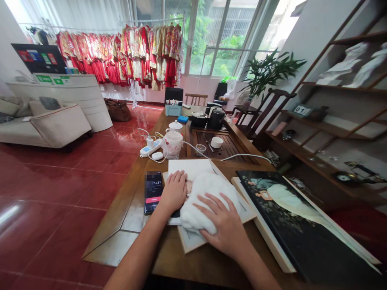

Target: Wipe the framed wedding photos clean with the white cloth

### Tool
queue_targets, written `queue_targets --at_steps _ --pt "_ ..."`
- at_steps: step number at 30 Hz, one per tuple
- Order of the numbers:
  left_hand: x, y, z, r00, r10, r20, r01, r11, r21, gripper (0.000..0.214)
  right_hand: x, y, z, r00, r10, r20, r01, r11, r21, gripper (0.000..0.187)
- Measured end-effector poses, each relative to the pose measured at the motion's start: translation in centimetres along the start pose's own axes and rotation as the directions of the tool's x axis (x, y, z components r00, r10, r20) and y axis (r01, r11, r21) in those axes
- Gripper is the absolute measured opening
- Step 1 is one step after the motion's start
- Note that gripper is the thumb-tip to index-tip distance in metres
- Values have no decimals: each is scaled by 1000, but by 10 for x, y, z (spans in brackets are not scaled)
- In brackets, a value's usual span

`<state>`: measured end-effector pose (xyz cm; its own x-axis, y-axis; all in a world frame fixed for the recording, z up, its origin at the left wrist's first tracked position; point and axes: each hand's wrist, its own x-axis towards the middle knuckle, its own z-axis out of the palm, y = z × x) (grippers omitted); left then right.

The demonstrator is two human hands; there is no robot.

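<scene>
My left hand [176,191] lies flat, palm down and unclenched, at 10 o'clock from the white fluffy cloth [208,186], its fingertips reaching toward 1 o'clock. My right hand [222,221] is spread over the cloth at its 4 o'clock side, fingers apart and slightly bent, thumb near the 6 o'clock edge; I can't tell whether the palm pinches any of it. The cloth sits bunched on top of the pale-edged picture frames [192,243], which are stacked askew on the wooden table [130,225] right in front of me. My left hand rests on that stack, beside the cloth.

Around the cloth, the phone [153,189] lies at 9 o'clock, showing digits that end in 5:31. The power strip [148,150] is at 10 o'clock, and the mug [173,146] stands upright at 11. At 12 o'clock the small white bowl [217,142] sits on the slatted tea tray [236,155]. At 3 o'clock lies the large dark portrait [290,213], with a figure in a pale gown. Farther off, red and gold garments [136,52] hang at 11 o'clock, and a leafy plant [272,70] stands at 1.
</scene>
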<state>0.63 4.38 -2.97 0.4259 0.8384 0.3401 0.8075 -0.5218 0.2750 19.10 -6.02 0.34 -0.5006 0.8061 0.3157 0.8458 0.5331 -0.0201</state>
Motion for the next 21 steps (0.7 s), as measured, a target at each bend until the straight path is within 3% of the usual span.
queue_targets --at_steps 5,8,17,21 --pt "0 0 -1 1000 -6 9 6 1000 -14 38 -9 38 0 983 144 -113 -154 984 -85 45" --pt "0 0 -1 1000 -5 19 5 1000 -10 39 -10 45 1 971 189 -148 -202 976 -85 41" --pt "0 0 0 1000 -9 23 9 1000 -6 39 0 -16 -1 996 93 -10 -93 996 18 52" --pt "1 0 -1 999 -19 34 19 1000 -6 38 2 -26 0 998 50 27 -51 998 42 54"
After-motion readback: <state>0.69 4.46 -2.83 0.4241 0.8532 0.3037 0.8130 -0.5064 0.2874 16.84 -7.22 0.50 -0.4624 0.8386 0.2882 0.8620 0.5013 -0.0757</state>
